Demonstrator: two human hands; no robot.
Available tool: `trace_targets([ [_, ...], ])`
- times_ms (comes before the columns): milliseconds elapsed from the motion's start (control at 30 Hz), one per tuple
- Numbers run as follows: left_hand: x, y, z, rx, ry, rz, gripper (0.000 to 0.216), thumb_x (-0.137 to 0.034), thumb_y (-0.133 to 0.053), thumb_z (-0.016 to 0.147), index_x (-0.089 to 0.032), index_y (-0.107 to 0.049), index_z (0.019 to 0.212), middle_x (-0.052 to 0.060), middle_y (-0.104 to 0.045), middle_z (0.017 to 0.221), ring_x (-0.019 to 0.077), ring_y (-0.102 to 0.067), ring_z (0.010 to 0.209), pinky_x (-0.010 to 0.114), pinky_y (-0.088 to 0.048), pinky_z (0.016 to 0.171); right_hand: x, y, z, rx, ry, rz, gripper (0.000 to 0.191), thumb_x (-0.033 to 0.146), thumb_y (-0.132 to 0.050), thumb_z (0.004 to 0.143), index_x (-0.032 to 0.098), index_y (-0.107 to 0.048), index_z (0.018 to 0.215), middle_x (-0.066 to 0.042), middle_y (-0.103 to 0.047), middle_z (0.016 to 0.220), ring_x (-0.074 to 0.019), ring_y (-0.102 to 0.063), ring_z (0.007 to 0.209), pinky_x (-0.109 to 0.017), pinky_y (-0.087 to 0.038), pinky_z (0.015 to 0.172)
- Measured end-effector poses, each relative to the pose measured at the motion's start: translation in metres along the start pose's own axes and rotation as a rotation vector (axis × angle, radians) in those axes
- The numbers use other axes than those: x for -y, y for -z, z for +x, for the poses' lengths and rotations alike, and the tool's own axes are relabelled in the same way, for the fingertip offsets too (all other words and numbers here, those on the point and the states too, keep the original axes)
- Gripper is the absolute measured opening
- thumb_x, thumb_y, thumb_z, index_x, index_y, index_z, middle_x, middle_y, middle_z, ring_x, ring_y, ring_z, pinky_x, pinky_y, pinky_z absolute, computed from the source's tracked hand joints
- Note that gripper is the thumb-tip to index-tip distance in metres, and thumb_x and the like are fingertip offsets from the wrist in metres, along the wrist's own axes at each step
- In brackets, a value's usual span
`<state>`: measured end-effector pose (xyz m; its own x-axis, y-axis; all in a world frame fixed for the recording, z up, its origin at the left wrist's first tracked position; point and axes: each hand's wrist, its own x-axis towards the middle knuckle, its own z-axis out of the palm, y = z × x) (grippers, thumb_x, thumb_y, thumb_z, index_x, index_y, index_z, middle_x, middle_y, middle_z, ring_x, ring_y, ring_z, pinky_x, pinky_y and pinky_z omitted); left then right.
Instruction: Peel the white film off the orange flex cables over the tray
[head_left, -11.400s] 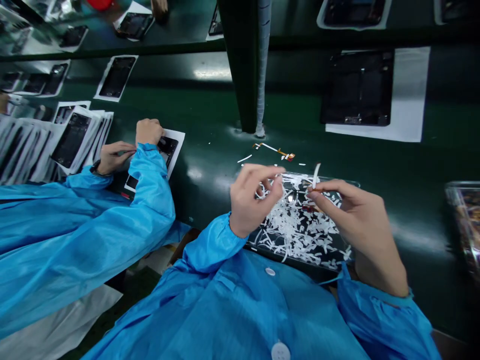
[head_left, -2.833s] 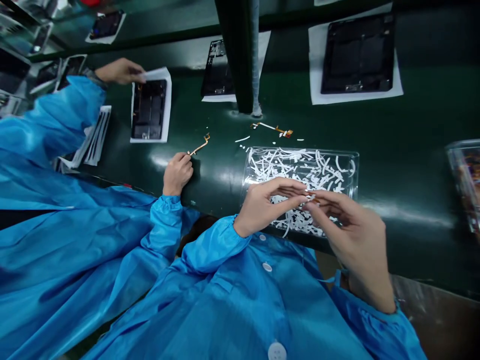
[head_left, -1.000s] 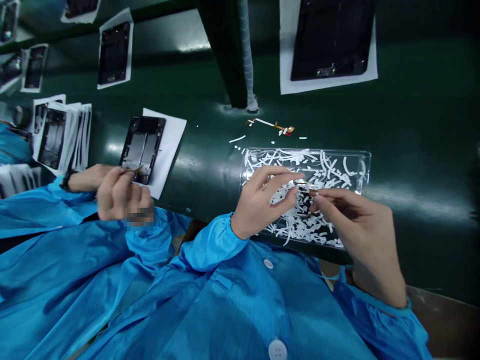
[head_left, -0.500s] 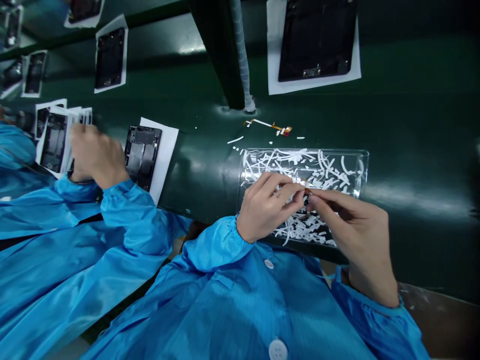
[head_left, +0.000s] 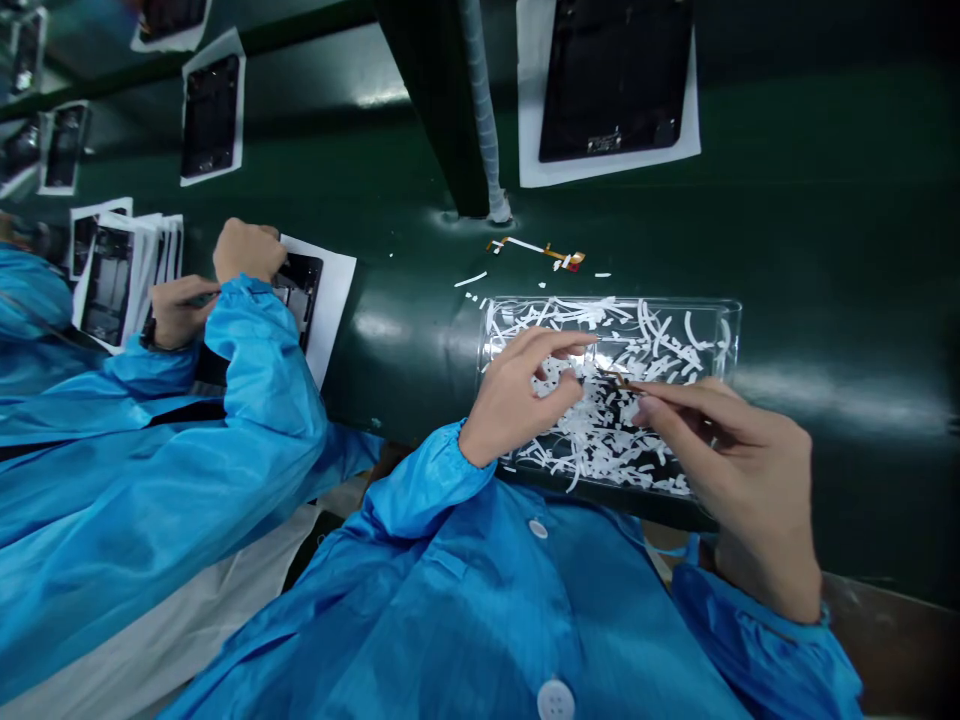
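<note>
Above a clear plastic tray (head_left: pixel 739 340) full of white paper-like strips (head_left: pixel 600 440), my right hand (head_left: pixel 739 450) pinches a small orange-brown flex cable (head_left: pixel 618 379) between thumb and forefinger. Over the tray's left half is my left hand (head_left: pixel 521 390), thumb and fingers apart and nothing between them. A short gap separates its fingertips from the flex cable. Beyond the tray, another flex cable (head_left: pixel 532 246), orange with a white strip, lies on the green bench top (head_left: pixel 405 290).
A black device panel on white paper (head_left: pixel 615 90) lies behind a dark post (head_left: pixel 450 130) with a wrapped cable. At left, a co-worker in blue handles a device (head_left: pixel 307 290) on paper. Several papered devices (head_left: pixel 109 280) stand beyond. White scraps (head_left: pixel 470 279) dot the bench.
My left hand has let go of the small flex cable and opened. My right hand has drawn it slightly right and down. The co-worker's hands have moved over the device, and the back panel has shifted left.
</note>
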<state>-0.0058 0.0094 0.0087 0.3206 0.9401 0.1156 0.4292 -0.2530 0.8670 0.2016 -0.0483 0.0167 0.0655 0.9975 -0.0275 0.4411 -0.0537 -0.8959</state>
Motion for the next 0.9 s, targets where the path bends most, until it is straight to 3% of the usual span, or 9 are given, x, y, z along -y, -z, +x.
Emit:
trace_targets([
  [67,-0.006,-0.001,0.002,0.070,0.012,-0.104,0.020,-0.018,-0.060,0.096,-0.023,-0.070,0.111,0.004,-0.072,0.111,0.0148,-0.068,0.101,0.025,-0.056,0.071,0.003,-0.001,0.001,0.033,0.015,0.019,0.021,0.032,-0.072,0.091,0.035,-0.079,0.111,0.002,-0.072,0.081,-0.0150,-0.058,0.067,-0.032,-0.044,0.058],
  [167,-0.009,0.000,0.005,0.056,-0.018,-0.140,0.011,-0.022,-0.062,0.097,-0.021,-0.074,0.096,0.002,-0.075,0.098,0.0136,-0.069,0.093,0.025,-0.055,0.069,0.007,-0.003,0.003,0.059,0.010,0.027,0.021,0.032,-0.072,0.091,0.033,-0.079,0.111,0.002,-0.072,0.081,-0.0155,-0.058,0.068,-0.032,-0.045,0.058],
  [367,0.002,0.014,0.007,-0.102,-0.058,-0.110,0.010,-0.021,-0.064,0.096,-0.020,-0.074,0.095,0.003,-0.077,0.096,0.0126,-0.069,0.090,0.024,-0.055,0.065,0.004,-0.003,0.007,0.083,0.057,-0.029,0.010,0.032,-0.076,0.088,0.028,-0.079,0.097,0.001,-0.070,0.081,-0.0167,-0.057,0.072,-0.032,-0.045,0.062],
  [467,0.004,0.017,0.007,-0.136,-0.090,-0.074,0.010,-0.022,-0.064,0.096,-0.020,-0.073,0.094,0.003,-0.076,0.094,0.0124,-0.069,0.087,0.025,-0.055,0.065,0.001,-0.004,0.008,0.091,0.013,-0.028,0.015,0.034,-0.075,0.088,0.031,-0.078,0.103,0.002,-0.070,0.083,-0.0157,-0.056,0.071,-0.031,-0.045,0.062],
  [567,0.003,0.016,0.007,-0.170,-0.110,-0.045,0.010,-0.022,-0.062,0.098,-0.021,-0.072,0.094,0.002,-0.075,0.094,0.0124,-0.069,0.087,0.026,-0.056,0.067,0.000,-0.005,0.009,0.110,-0.048,-0.009,0.014,0.037,-0.076,0.088,0.032,-0.079,0.100,0.002,-0.072,0.084,-0.0160,-0.057,0.071,-0.031,-0.045,0.062],
  [733,-0.005,0.007,0.000,-0.357,-0.144,0.083,0.022,-0.012,-0.053,0.098,-0.020,-0.072,0.102,0.005,-0.071,0.102,0.0136,-0.068,0.096,0.029,-0.059,0.078,0.003,-0.004,0.009,0.089,-0.079,0.037,0.014,0.038,-0.076,0.088,0.026,-0.080,0.095,-0.001,-0.074,0.086,-0.0166,-0.058,0.071,-0.033,-0.046,0.062],
  [900,-0.017,-0.012,-0.010,-0.170,-0.271,0.287,0.012,-0.024,-0.064,0.097,-0.020,-0.073,0.102,0.002,-0.074,0.099,0.0133,-0.068,0.092,0.030,-0.060,0.083,0.007,-0.005,0.009,0.073,0.004,0.049,0.012,0.034,-0.073,0.090,0.027,-0.080,0.098,-0.001,-0.074,0.086,-0.0175,-0.060,0.071,-0.035,-0.049,0.064],
])
